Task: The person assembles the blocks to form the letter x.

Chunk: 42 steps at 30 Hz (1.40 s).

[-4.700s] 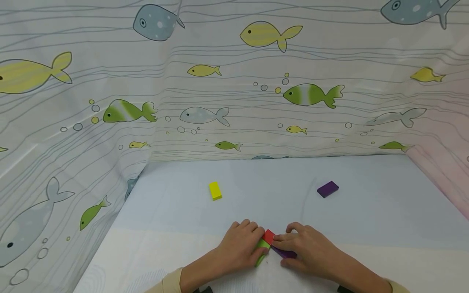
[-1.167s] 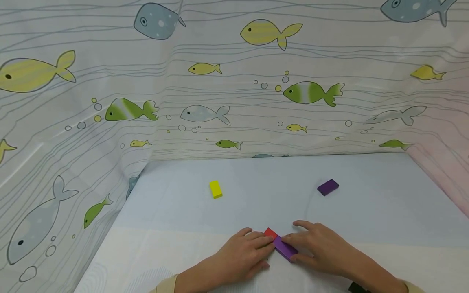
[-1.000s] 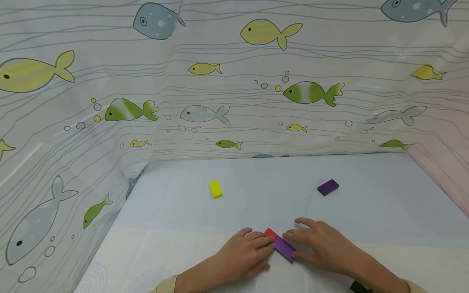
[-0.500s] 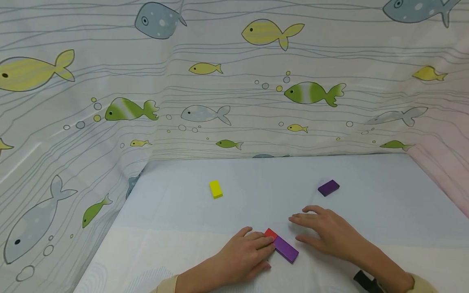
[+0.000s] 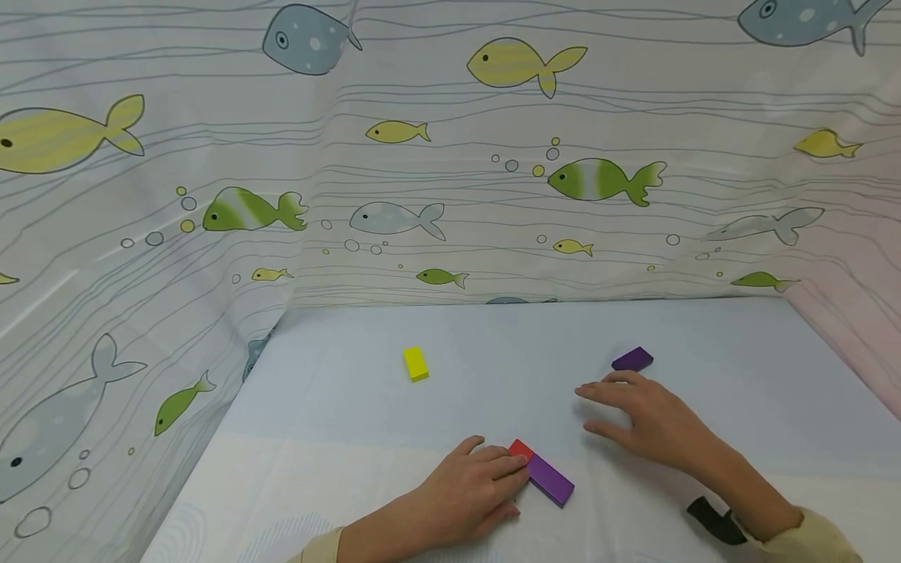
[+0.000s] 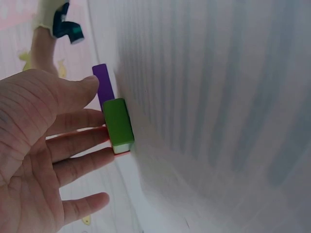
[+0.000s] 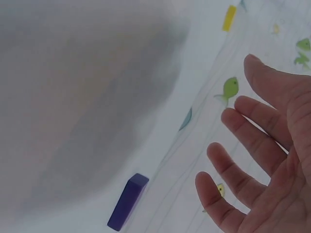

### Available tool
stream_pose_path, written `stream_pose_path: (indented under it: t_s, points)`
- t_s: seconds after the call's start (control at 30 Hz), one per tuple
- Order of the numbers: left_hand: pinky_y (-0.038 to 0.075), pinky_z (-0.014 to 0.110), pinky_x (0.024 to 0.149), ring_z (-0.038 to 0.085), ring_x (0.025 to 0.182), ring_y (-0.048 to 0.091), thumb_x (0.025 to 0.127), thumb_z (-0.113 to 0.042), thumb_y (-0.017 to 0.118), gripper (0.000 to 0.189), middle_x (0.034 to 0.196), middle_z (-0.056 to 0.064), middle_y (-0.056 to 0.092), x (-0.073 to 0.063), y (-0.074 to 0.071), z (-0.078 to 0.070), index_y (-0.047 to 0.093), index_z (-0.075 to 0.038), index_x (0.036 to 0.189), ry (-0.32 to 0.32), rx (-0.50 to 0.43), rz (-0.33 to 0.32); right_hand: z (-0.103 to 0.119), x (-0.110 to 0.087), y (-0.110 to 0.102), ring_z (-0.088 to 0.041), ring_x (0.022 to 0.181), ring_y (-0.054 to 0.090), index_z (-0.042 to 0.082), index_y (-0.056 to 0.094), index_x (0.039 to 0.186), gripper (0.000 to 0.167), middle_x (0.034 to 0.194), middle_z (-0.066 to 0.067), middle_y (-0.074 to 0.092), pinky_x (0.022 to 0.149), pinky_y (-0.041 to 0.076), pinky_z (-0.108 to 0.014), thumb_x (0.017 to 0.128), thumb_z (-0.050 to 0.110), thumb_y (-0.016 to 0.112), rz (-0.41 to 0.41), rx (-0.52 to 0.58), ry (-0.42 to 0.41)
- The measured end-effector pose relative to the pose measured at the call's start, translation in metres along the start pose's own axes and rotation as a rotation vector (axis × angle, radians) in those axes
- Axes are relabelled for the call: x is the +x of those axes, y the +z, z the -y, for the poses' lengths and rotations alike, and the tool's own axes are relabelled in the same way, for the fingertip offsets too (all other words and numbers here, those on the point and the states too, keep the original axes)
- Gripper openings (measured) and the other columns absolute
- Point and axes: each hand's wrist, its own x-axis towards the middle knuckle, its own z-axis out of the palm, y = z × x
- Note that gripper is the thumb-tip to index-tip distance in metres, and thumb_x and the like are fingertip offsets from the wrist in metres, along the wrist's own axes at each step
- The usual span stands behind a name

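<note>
Fish cloth (image 5: 450, 184) backs the table (image 5: 500, 375), where, far from its back edge, the left hand's (image 5: 470, 491) spread fingers should softly steady the red block (image 5: 518, 448), maybe the green block (image 6: 117, 121), with the right hand (image 5: 655, 426) spread, empty.

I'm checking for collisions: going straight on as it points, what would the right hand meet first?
Probably the yellow block, though depth is unclear: the right hand might pass above it.
</note>
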Motion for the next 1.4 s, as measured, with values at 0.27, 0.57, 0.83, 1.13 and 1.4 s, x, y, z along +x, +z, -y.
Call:
stream_pose_path:
  t_s: [0.27, 0.57, 0.83, 1.13, 1.4]
  points:
    - [0.044, 0.043, 0.098, 0.011, 0.121, 0.054, 0.098, -0.044, 0.058, 0.043, 0.133, -0.005, 0.06, -0.002, 0.001, -0.001, 0.063, -0.019, 0.132, 0.013, 0.027, -0.039, -0.018, 0.002, -0.002, -0.023, 0.111, 0.057, 0.019, 0.073, 0.12, 0.045, 0.113, 0.01, 0.07, 0.083, 0.053, -0.049, 0.078, 0.032, 0.084, -0.028, 0.006, 0.018]
    - [0.043, 0.043, 0.098, 0.011, 0.121, 0.053, 0.098, -0.045, 0.057, 0.044, 0.134, -0.006, 0.059, -0.003, 0.003, 0.0, 0.063, -0.019, 0.133, 0.02, 0.043, -0.044, -0.038, 0.006, -0.01, -0.021, 0.112, 0.054, 0.018, 0.072, 0.122, 0.048, 0.11, 0.004, 0.07, 0.082, 0.052, -0.047, 0.078, 0.032, 0.085, -0.005, 0.018, 0.092]
    - [0.044, 0.043, 0.098, 0.011, 0.121, 0.053, 0.098, -0.043, 0.057, 0.043, 0.134, -0.005, 0.059, -0.004, 0.002, -0.001, 0.063, -0.019, 0.133, 0.024, 0.039, -0.051, -0.053, 0.011, -0.012, -0.025, 0.114, 0.052, 0.017, 0.071, 0.122, 0.049, 0.11, 0.0, 0.069, 0.083, 0.05, -0.052, 0.078, 0.032, 0.085, 0.022, 0.034, 0.166]
    - [0.044, 0.042, 0.096, 0.011, 0.12, 0.054, 0.098, -0.042, 0.059, 0.041, 0.132, -0.006, 0.06, -0.004, 0.0, -0.002, 0.064, -0.019, 0.131, 0.029, 0.055, -0.064, -0.066, 0.013, -0.013, -0.033, 0.121, 0.047, 0.014, 0.07, 0.124, 0.052, 0.119, -0.006, 0.068, 0.089, 0.045, -0.06, 0.078, 0.033, 0.084, 0.059, 0.026, 0.232]
    - [0.044, 0.042, 0.097, 0.011, 0.121, 0.053, 0.098, -0.042, 0.058, 0.042, 0.134, -0.006, 0.059, -0.003, 0.0, -0.001, 0.062, -0.019, 0.133, 0.026, 0.041, -0.046, -0.075, 0.014, -0.012, -0.039, 0.122, 0.045, 0.01, 0.069, 0.124, 0.056, 0.125, -0.013, 0.065, 0.09, 0.043, -0.063, 0.079, 0.041, 0.082, 0.052, 0.013, 0.25]
